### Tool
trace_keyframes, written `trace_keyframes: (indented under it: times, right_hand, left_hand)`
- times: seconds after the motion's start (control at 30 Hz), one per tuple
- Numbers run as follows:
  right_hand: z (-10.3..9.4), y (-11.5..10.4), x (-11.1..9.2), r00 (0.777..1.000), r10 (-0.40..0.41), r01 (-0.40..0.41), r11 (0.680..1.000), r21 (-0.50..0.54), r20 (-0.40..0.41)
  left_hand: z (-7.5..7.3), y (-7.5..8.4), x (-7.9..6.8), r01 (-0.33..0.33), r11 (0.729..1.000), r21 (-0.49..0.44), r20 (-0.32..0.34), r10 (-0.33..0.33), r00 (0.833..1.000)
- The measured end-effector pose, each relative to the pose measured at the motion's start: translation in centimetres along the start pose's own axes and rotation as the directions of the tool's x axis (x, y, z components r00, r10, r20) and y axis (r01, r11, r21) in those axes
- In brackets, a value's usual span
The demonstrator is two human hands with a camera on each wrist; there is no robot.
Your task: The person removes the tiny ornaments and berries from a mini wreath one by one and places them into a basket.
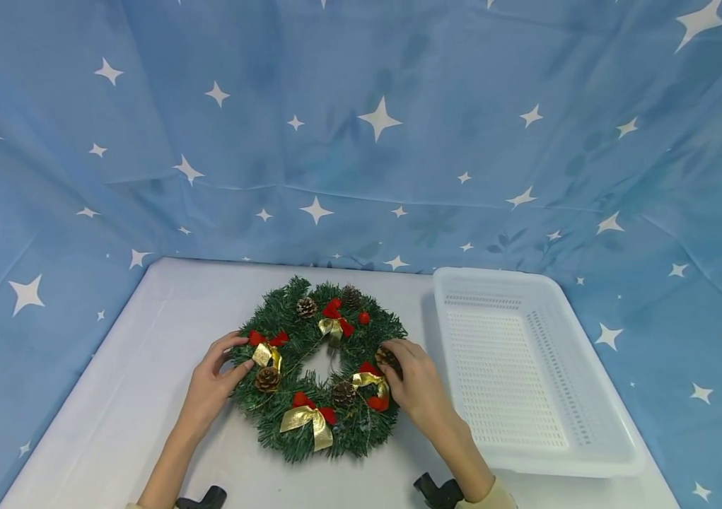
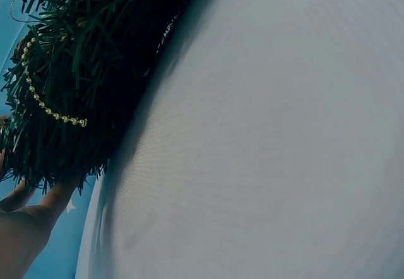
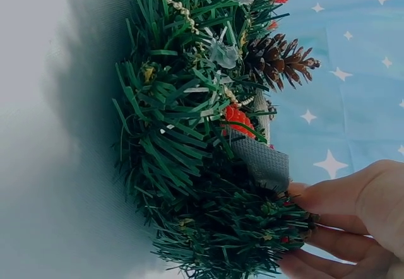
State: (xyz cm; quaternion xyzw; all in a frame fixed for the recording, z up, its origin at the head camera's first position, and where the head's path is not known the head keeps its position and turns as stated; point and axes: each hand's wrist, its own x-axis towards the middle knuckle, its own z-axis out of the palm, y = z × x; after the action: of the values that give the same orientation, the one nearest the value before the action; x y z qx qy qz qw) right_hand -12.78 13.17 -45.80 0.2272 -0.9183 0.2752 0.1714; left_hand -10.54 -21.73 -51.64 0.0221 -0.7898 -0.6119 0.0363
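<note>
A green tinsel wreath (image 1: 278,311) lies on the white table, trimmed with red-and-gold bows (image 1: 310,418), brown pine cones (image 1: 267,379) and red berries (image 1: 364,318). At its left edge, my left hand (image 1: 214,378) grips the greenery beside a bow, the thumb on top. In the left wrist view, the fingers (image 2: 58,197) partly vanish into the strands near a gold bead string (image 2: 53,113). On the right side, my right hand (image 1: 421,382) pinches a pine cone (image 1: 388,358) between thumb and fingers. The right wrist view shows the fingertips against the wreath's edge, that cone mostly hidden.
A white plastic basket (image 1: 602,396) with a slotted bottom stands right of the wreath. The white tabletop (image 1: 163,318) reaches back to a blue star-patterned curtain (image 1: 335,162). Black wrist mounts (image 1: 440,491) show near the front.
</note>
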Motion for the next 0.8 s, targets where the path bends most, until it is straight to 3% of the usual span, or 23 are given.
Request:
trace_keyframes:
  times: [0.8]
  right_hand:
    - [-1.5,-0.9,0.1,0.999,-0.021,0.022,1.000,0.009,-0.028]
  left_hand:
    - [0.0,-0.2,-0.1,0.001,0.999,0.033,-0.003,-0.001,1.000]
